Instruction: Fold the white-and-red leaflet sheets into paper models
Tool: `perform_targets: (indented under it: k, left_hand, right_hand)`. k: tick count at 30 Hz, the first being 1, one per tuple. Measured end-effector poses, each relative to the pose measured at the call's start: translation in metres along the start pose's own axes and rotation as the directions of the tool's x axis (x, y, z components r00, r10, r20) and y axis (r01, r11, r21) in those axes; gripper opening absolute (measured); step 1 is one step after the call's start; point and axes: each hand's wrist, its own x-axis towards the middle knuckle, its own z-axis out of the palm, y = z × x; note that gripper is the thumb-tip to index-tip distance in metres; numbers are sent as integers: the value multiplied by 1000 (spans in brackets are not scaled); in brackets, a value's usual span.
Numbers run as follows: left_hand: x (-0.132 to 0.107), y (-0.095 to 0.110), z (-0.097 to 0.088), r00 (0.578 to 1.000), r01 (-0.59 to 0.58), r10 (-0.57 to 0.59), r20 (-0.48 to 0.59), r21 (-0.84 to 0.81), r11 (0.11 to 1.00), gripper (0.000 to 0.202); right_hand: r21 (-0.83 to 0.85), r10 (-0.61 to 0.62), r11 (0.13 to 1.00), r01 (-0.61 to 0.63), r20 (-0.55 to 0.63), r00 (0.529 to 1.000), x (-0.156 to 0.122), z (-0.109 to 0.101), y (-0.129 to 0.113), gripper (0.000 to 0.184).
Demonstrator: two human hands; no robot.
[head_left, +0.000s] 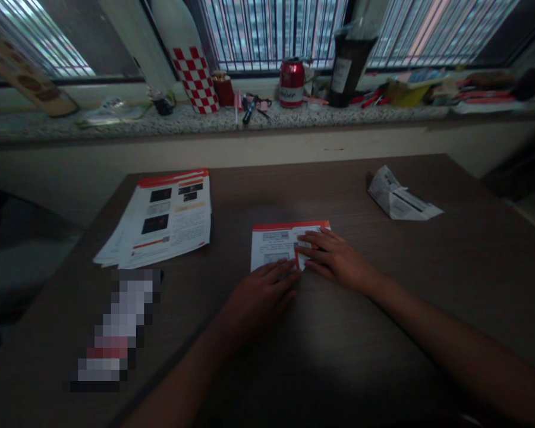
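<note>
Your left hand [263, 290] and right hand [336, 255] lie flat, fingers extended, on the sheet [271, 238] mid-table; no grip visible. Its right part looks folded over, but it's not yet like the folded paper [395, 199] far right (one done, apparently). Stack [181, 223] far left looks unfolded.

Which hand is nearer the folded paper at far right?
Right. The right hand sits left and short of the folded paper; the left hand is farther left.
</note>
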Motion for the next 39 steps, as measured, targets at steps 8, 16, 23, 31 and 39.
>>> perform_targets:
  k: [8, 16, 23, 31, 39]
  left_hand:
    - [1, 0, 2, 1000, -8, 8, 5, 26, 1000, 45]
    - [-4, -4, 6, 999, -23, 24, -23, 19, 1000, 43]
    - [-4, -2, 4, 1000, -6, 7, -26, 21, 1000, 40]
    - [-1, -3, 4, 998, -23, 25, -57, 30, 999, 41]
    - [2, -2, 3, 1000, -15, 15, -20, 15, 1000, 46]
  right_hand:
    - [23, -8, 1000, 8, -22, 1000, 1, -1, -1, 38]
    - [51, -9, 999, 10, -23, 1000, 2, 0, 0, 38]
    - [24, -11, 1000, 12, -29, 1000, 1, 3, 1, 38]
    - [36, -6, 999, 7, -30, 1000, 2, 3, 0, 39]
    - [44, 1, 999, 0, -11, 1000, 2, -1, 0, 38]
